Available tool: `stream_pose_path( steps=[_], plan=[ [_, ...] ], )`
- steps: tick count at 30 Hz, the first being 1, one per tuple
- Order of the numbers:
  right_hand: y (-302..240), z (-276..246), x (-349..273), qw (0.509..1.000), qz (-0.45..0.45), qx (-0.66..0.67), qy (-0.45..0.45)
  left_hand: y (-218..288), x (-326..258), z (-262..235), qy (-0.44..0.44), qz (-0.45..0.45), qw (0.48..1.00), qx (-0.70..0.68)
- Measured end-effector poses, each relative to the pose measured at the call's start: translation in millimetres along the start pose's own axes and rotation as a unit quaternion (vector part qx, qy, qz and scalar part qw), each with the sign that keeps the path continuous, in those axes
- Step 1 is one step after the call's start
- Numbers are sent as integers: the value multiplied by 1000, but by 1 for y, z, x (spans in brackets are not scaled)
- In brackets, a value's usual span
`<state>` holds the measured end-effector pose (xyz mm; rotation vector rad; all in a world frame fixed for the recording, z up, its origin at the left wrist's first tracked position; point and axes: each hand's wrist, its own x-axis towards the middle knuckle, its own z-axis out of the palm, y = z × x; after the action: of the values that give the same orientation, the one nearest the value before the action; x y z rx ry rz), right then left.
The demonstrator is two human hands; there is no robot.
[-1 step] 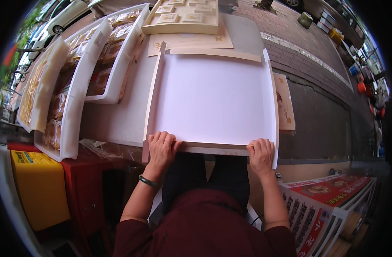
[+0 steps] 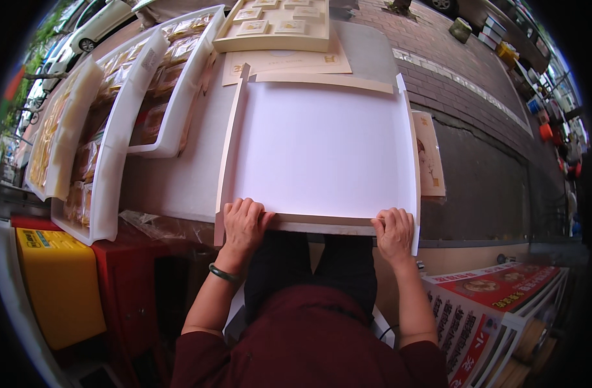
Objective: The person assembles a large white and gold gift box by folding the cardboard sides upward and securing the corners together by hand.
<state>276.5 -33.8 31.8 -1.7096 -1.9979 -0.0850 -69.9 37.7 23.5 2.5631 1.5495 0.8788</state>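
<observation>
So, both hands are on it: the white-lined carton [image 2: 318,149] lies base-down on the desk [image 2: 170,187], the left hand [image 2: 245,223] gripping the near wall [image 2: 322,219] at the carton's near-left corner, the right hand [image 2: 395,234] doing likewise at its near-right corner, the two well apart. Now, watch those corners: the side walls run on past the near wall as free ends, so an uneven squeeze could crease the board or skew the edge. Far side too: the far wall [image 2: 322,82] looks unjoined at its right end, and with no hand there a tug could splay it. Room? Tight just beyond the carton, where a cream tray [image 2: 273,44] sits on a printed sheet [image 2: 289,63]; a forward shove could nudge both. To the carton's right a printed panel [image 2: 429,155] juts out, paving past it, so sliding that way might knock it off. Nearward, the carton meets the desk's rim, with the lap [image 2: 348,258] below. Leftward is roomiest: a strip of desk separates carton from white crates [image 2: 115,155].
</observation>
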Motion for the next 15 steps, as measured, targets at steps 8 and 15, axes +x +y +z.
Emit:
stream_pose_path(
  steps=[8,15],
  plan=[
    [3,-4,2,999,-30,12,-31,-8,5,-3,-43,38,998,19],
    [-44,17,7,995,-87,-9,-37,33,3,4,-88,100,991,26]
  ],
)
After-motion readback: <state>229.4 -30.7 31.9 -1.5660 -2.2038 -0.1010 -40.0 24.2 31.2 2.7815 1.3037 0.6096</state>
